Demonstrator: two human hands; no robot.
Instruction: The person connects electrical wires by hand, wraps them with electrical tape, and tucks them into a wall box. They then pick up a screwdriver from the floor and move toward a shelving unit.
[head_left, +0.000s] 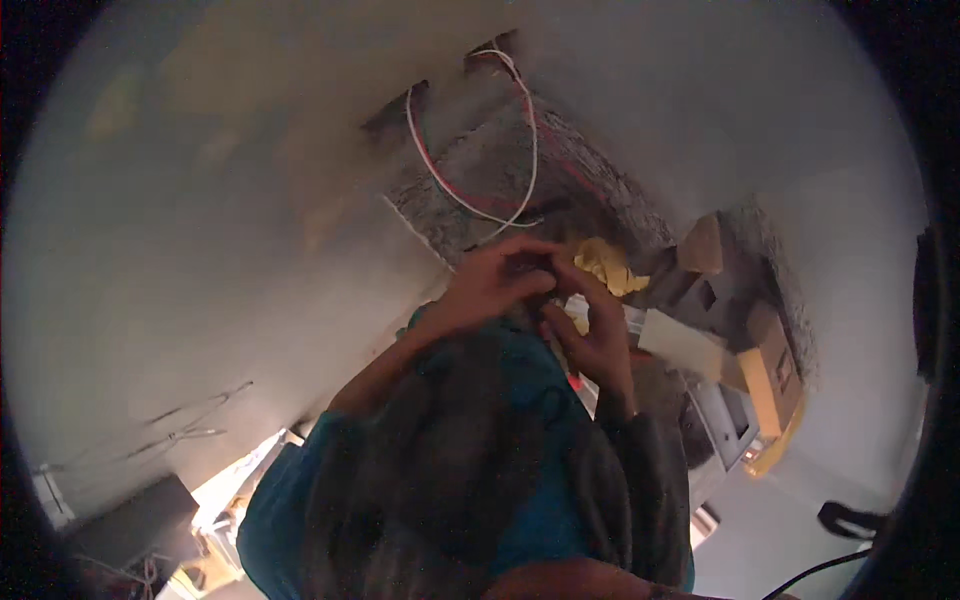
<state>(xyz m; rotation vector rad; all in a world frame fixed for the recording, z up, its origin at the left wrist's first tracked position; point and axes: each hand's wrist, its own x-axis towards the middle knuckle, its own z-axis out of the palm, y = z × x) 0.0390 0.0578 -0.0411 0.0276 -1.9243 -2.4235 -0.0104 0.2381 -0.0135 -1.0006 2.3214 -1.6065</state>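
We have both hands up at the rough chase cut in the wall (500, 170), where a white cable (528, 120) and a red cable (470, 198) loop down. Our left hand (490, 285) curls its fingers narrow onto something small, too hidden to name; our right hand (600, 335) pinches just beside it, under a crumpled yellow wad (608, 265). To work well, we judge it best to steady one hand and twist with the other. The cables' long axis runs down the chase toward our hands.
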